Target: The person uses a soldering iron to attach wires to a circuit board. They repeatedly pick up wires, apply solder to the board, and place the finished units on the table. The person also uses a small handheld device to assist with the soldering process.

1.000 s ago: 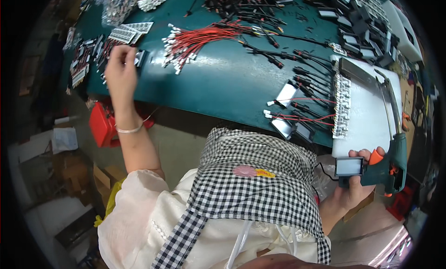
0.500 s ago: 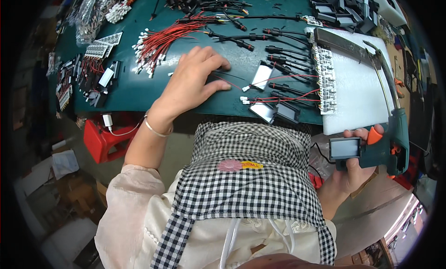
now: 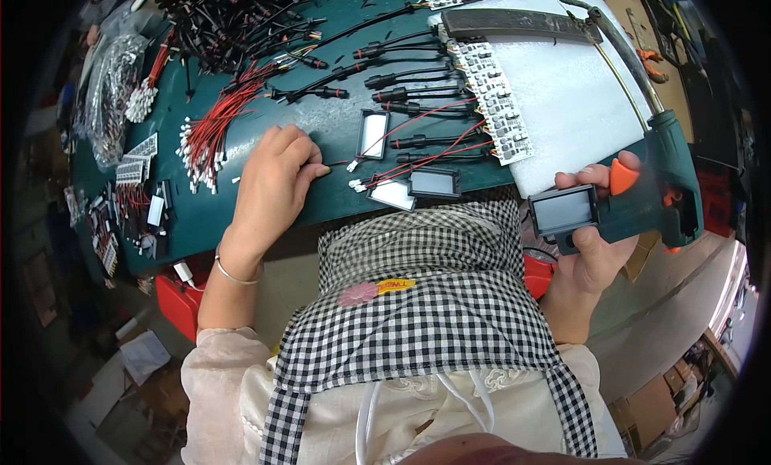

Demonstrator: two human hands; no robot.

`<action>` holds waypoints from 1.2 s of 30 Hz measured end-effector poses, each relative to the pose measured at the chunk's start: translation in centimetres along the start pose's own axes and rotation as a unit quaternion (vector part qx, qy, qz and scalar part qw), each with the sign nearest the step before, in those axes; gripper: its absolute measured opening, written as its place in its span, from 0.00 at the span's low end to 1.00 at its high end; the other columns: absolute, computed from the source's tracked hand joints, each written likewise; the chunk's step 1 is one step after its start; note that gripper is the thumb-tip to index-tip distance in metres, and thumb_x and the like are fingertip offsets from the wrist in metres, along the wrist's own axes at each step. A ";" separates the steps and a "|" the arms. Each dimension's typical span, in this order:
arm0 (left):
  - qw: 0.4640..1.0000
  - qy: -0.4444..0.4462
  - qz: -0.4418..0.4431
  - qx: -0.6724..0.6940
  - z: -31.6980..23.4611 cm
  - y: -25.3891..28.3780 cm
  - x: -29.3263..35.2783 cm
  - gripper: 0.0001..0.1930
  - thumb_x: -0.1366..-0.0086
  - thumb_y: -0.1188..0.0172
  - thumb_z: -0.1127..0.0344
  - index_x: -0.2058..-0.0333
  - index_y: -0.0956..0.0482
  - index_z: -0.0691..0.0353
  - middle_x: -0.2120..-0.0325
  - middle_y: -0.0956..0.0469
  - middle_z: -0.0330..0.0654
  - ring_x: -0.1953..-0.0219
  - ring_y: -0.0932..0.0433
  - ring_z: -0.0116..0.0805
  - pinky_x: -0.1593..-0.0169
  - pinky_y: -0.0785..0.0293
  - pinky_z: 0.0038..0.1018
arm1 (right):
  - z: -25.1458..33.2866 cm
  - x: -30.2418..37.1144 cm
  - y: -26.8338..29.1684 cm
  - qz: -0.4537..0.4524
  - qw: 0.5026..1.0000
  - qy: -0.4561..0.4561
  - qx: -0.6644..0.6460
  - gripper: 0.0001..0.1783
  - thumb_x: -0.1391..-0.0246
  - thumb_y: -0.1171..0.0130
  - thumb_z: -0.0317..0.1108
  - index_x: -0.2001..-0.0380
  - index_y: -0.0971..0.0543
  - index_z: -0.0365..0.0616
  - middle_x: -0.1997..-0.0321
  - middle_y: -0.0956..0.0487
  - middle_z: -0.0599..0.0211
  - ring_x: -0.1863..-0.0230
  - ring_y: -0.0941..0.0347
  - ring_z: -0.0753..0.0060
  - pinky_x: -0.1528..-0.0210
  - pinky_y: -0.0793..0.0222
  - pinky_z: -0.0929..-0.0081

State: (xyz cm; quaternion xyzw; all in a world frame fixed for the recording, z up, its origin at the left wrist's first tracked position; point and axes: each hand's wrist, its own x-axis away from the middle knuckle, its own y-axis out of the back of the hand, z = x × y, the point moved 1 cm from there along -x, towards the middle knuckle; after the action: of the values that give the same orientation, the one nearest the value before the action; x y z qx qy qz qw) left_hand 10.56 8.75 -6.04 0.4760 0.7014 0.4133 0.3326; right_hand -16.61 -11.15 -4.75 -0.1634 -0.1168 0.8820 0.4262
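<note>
Gripping hand: the right hand [image 3: 596, 260] is holding a green tool [image 3: 675, 172] by its handle, fingers bent near the orange trigger [image 3: 624, 177], thumb below.
Framed case: a black case [image 3: 564, 210] with a pale panel is sitting at the handle's end, by that thumb; whether the hand is also pinching it, I cannot tell.
Left hand: the left hand [image 3: 277, 176] is arching above the bench [image 3: 337, 116], fingers curled, thumb and fingertip nearly meeting; a red wire [image 3: 340, 162] is showing just beside them, but I cannot tell whether they are holding it.
Bench edge: two more cases [image 3: 434, 183] are lying near the edge, a third case [image 3: 373, 136] lying just beyond.
Connectors: white connectors [image 3: 357, 185] are resting beside them.
Boards: a strip of boards [image 3: 494, 104] is lining a white slab [image 3: 554, 104].
Slab: a dark bar [image 3: 514, 25] is lying across it.
Bundle: white-tipped red wires [image 3: 221, 128] are fanning out beyond the left hand.
Far side: black leads [image 3: 217, 27] are heaping up, a clear bag [image 3: 112, 104] lying to their left.
</note>
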 end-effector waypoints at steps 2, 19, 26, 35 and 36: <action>0.999 0.027 -0.020 0.023 -0.7 0.7 -0.4 0.08 0.47 0.36 0.74 0.71 0.27 0.66 0.76 0.26 0.43 0.71 0.26 0.38 0.67 0.30 0.29 | -0.1 -0.1 0.0 -0.009 1.000 0.002 -0.001 0.47 0.58 0.27 0.32 0.39 0.44 0.37 0.54 0.25 0.48 0.53 0.23 0.49 0.52 0.22 0.59; 0.915 -0.039 0.094 0.390 -11.0 0.1 -8.2 0.04 0.41 0.40 0.76 0.74 0.25 0.67 0.83 0.30 0.29 0.81 0.38 0.12 0.79 0.43 0.14 | -0.4 -0.6 -1.0 -0.071 0.997 0.003 -0.027 0.43 0.52 0.32 0.31 0.38 0.46 0.38 0.49 0.30 0.46 0.49 0.26 0.43 0.51 0.22 0.55; 0.921 -0.065 0.082 0.375 -11.2 0.2 -8.2 0.04 0.42 0.40 0.76 0.76 0.25 0.66 0.85 0.30 0.28 0.83 0.39 0.12 0.80 0.44 0.14 | -0.8 -0.6 -0.9 -0.070 0.997 -0.005 -0.036 0.42 0.51 0.33 0.30 0.38 0.46 0.38 0.48 0.30 0.46 0.48 0.26 0.44 0.50 0.23 0.55; 0.919 -0.077 0.078 0.379 -11.1 -0.1 -8.1 0.04 0.42 0.39 0.76 0.75 0.25 0.66 0.85 0.30 0.29 0.84 0.38 0.12 0.80 0.43 0.14 | -0.7 -0.5 -0.8 -0.047 0.998 -0.022 -0.042 0.42 0.51 0.33 0.30 0.38 0.45 0.38 0.48 0.29 0.47 0.48 0.25 0.47 0.48 0.24 0.56; 0.921 -0.082 0.073 0.374 -11.1 0.0 -8.1 0.04 0.42 0.39 0.76 0.75 0.25 0.66 0.85 0.30 0.29 0.84 0.37 0.12 0.80 0.43 0.14 | -0.7 -0.5 -0.8 -0.046 0.998 -0.023 -0.043 0.42 0.51 0.33 0.30 0.38 0.45 0.38 0.48 0.28 0.47 0.48 0.25 0.47 0.48 0.24 0.56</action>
State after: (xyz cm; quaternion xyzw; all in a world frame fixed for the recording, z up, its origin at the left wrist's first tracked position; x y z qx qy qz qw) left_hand 3.67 -1.84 -0.62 0.6478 0.7386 0.1036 0.1551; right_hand -15.52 -11.03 -5.02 -0.1556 -0.1722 0.8590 0.4563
